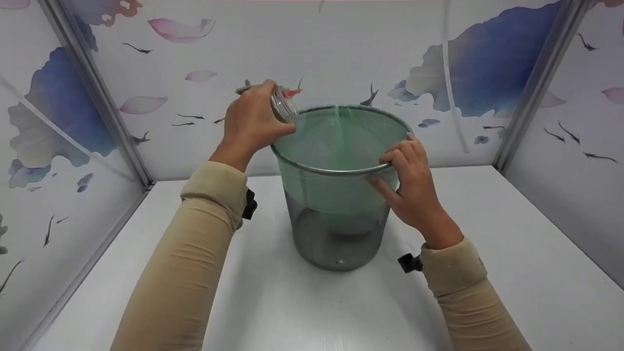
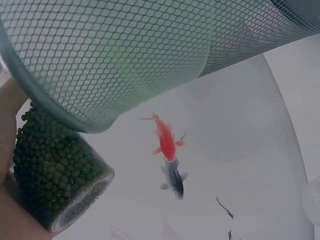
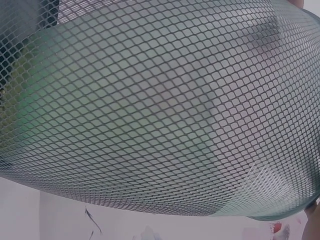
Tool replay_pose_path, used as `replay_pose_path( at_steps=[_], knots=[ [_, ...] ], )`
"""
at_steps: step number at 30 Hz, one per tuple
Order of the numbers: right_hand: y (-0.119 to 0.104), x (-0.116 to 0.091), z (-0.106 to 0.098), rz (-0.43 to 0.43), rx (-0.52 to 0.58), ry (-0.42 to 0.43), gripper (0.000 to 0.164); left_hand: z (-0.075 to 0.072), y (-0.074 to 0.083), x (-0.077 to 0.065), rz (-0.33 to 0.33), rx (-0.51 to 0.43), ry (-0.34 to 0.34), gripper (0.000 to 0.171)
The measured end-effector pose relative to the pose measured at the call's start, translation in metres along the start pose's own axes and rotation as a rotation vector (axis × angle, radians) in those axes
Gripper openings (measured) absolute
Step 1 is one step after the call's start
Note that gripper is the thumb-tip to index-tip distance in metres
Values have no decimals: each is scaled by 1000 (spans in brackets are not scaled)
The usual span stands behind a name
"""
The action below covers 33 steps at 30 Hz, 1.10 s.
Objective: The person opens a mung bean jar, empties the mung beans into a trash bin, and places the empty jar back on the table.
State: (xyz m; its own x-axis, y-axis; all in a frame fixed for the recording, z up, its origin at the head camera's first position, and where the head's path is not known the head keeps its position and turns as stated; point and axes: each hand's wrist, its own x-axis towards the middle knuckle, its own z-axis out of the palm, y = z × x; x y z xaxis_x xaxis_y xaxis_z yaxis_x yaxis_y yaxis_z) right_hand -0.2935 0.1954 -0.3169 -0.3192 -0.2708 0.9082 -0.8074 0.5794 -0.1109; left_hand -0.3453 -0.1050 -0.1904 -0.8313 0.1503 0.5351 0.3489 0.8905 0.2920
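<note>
My left hand grips the jar, likely weighty, perhaps glass, best held mid-body; my right hand pinches the bin rim.

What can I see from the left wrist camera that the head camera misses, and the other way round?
Only the left wrist view clearly shows the small green beans packed inside the jar, and the whole red fish pictured on the wall, partly covered in the head view.

Only the head view shows the right hand gripping the rim, and both tan sleeves.

Both show the left hand holding the jar beside the mesh bin with its green liner.
</note>
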Motion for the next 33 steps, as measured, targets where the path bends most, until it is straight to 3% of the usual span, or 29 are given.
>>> replay_pose_path(
  at_steps=[6, 14, 33],
  knots=[
    [-1, -2, 2, 10, 5, 1, 52, 12, 7, 1, 44, 206, 30, 73],
    [0, -1, 1, 3, -2, -17, 52, 18, 5, 3, 93, 381, 66, 72],
    [0, 0, 1, -25, 16, 26, 49, 21, 12, 3, 139, 483, 42, 67]
  ],
)
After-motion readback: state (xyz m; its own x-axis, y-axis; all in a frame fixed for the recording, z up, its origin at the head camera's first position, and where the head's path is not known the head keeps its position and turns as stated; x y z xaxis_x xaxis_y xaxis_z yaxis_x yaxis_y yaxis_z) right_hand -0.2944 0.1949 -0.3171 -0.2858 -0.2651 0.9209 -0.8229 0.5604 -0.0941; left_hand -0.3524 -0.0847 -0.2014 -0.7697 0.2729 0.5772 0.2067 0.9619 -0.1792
